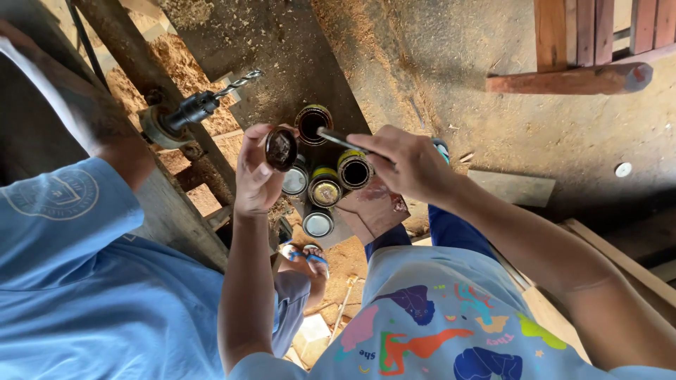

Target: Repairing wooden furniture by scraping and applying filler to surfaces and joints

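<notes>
Sawdust-strewn concrete floor [451,63], timber planks [584,42]

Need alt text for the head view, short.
Looking down, the left hand holds up a round can lid while the right hand holds a thin metal tool over a cluster of small paint cans. A person in a blue shirt stands at left, beside a drill bit.

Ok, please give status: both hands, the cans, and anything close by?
Left hand holds round dark lid. Right hand grips thin metal tool over open cans. Another person's blue sleeve and a drill bit at left.
</notes>
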